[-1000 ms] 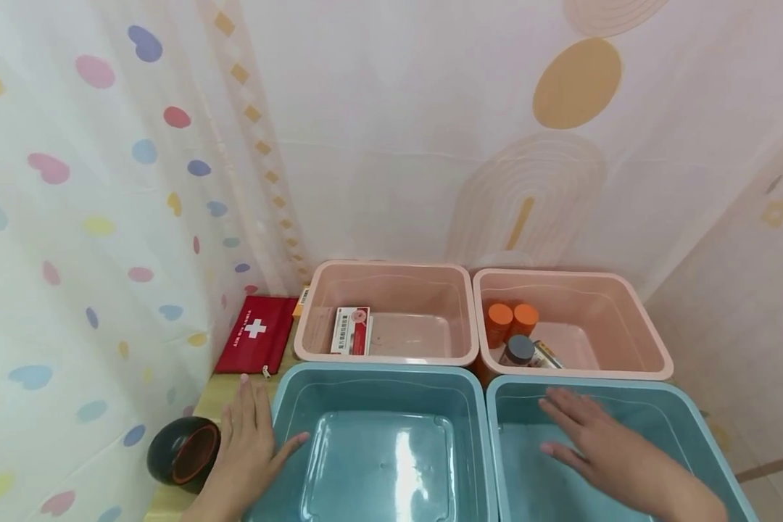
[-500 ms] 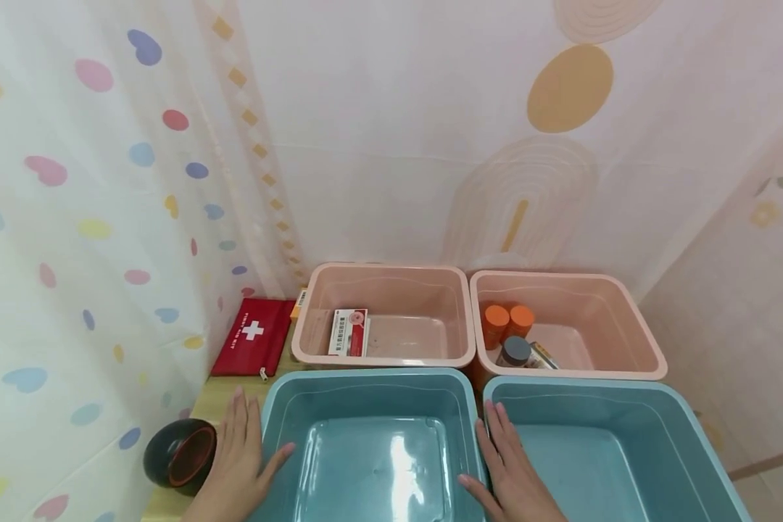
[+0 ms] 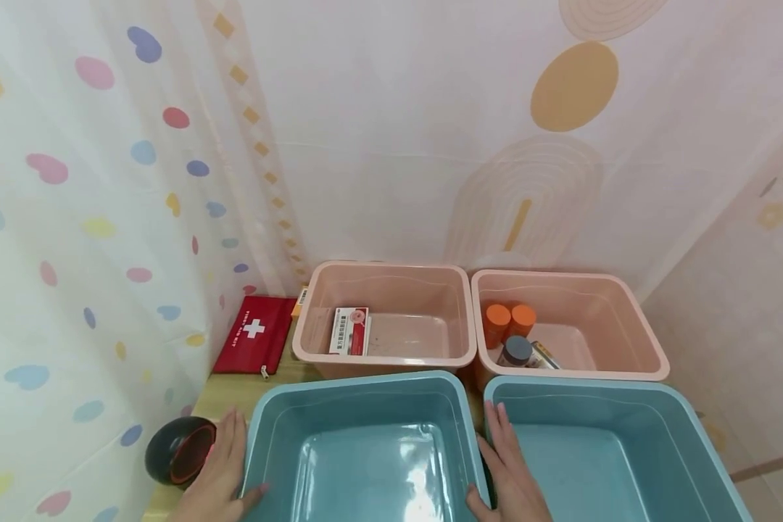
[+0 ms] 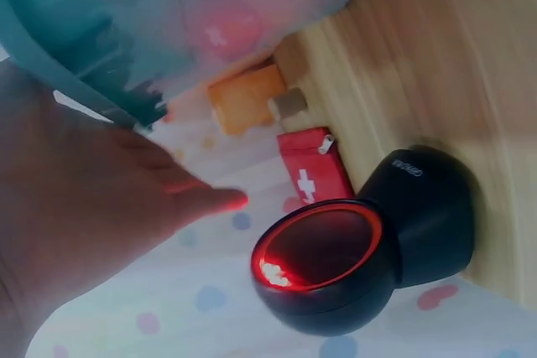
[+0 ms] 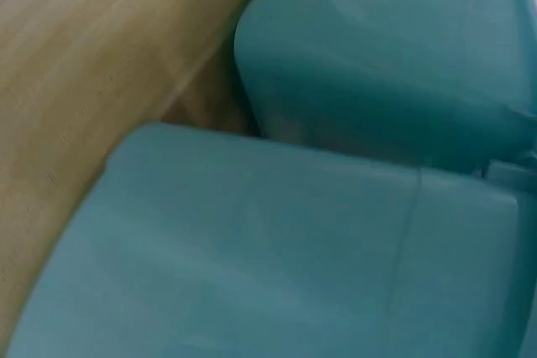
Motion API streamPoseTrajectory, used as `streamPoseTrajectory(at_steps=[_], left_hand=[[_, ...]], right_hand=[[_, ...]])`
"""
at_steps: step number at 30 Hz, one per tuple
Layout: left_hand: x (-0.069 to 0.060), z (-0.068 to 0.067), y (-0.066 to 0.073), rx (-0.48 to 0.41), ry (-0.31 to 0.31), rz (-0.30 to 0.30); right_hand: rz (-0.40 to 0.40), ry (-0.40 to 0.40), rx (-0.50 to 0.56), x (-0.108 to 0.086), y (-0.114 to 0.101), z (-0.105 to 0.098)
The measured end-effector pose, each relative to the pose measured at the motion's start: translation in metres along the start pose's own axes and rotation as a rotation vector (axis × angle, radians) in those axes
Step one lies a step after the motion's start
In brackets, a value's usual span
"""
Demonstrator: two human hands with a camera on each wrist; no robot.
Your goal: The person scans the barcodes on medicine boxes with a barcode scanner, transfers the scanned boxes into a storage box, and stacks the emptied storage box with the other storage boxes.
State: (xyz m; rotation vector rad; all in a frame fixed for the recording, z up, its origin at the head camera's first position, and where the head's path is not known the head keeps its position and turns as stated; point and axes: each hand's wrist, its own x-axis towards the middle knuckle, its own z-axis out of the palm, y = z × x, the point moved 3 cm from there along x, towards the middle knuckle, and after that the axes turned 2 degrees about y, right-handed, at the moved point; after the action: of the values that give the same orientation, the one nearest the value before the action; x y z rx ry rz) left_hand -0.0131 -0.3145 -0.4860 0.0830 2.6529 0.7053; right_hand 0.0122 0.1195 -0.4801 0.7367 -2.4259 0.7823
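Observation:
The left teal bin [image 3: 365, 406] stands at a slight angle between my two hands. My left hand [image 3: 215, 471] lies along its left side, fingers straight and thumb over the rim. In the left wrist view, that hand [image 4: 92, 190] reaches to the rim of a teal bin [image 4: 50, 64]. My right hand [image 3: 512, 467] lies in the gap between this bin and the right teal bin [image 3: 600, 406], fingers extended, thumb at the left bin's rim. The right wrist view shows teal bin walls [image 5: 277, 249] but no hand. Neither teal bin shows contents.
A black desktop scanner [image 3: 177, 451] glows red beside my left hand. Behind it lies a red first aid pouch [image 3: 254, 333]. One pink bin [image 3: 417, 283] holds medicine boxes [image 3: 349, 331]. Another pink bin [image 3: 600, 290] holds orange-capped bottles [image 3: 497, 325] and a grey-capped jar [image 3: 517, 350].
My right hand has come left from over the right teal bin into the gap between the bins. The left teal bin has turned slightly and shifted left and nearer, my left hand moving with it.

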Motion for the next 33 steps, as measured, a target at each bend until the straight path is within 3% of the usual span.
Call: streamPoseTrajectory(at_steps=[4, 8, 9, 13, 16, 20, 22, 26, 29, 31, 33], left_hand=[[-0.014, -0.011, 0.007, 0.009, -0.007, -0.016], [-0.03, -0.029, 0.021, 0.042, 0.023, -0.021], [-0.034, -0.033, 0.024, 0.053, 0.054, -0.003], [-0.054, -0.051, 0.032, 0.124, 0.197, 0.099], [-0.072, -0.062, 0.035, 0.259, 0.305, 0.17], [-0.088, -0.073, 0.048, 0.407, 0.391, 0.237], [-0.09, -0.078, 0.058, 0.418, 0.379, 0.238], [-0.085, -0.081, 0.081, 0.394, 0.354, 0.244], [-0.079, -0.078, 0.107, 0.357, 0.376, 0.309], [-0.073, -0.072, 0.129, 0.322, 0.401, 0.366], [-0.067, -0.065, 0.151, 0.269, 0.409, 0.416]], right_hand=[[0.081, -0.036, 0.135, 0.008, -0.001, -0.015], [0.151, -0.066, 0.191, 0.021, -0.005, -0.039], [0.174, -0.073, 0.193, 0.025, -0.007, -0.047], [0.141, -0.049, 0.223, 0.04, -0.021, -0.082], [0.069, -0.019, 0.216, 0.047, -0.034, -0.11], [0.124, 0.003, 0.162, 0.052, -0.05, -0.147], [0.125, 0.019, 0.152, 0.053, -0.051, -0.163], [-0.066, 0.084, 0.193, 0.056, -0.038, -0.184], [-0.222, 0.1, 0.2, 0.052, -0.021, -0.2], [-0.211, 0.08, 0.139, 0.043, -0.007, -0.213], [-0.107, 0.028, 0.084, 0.029, 0.012, -0.226]])
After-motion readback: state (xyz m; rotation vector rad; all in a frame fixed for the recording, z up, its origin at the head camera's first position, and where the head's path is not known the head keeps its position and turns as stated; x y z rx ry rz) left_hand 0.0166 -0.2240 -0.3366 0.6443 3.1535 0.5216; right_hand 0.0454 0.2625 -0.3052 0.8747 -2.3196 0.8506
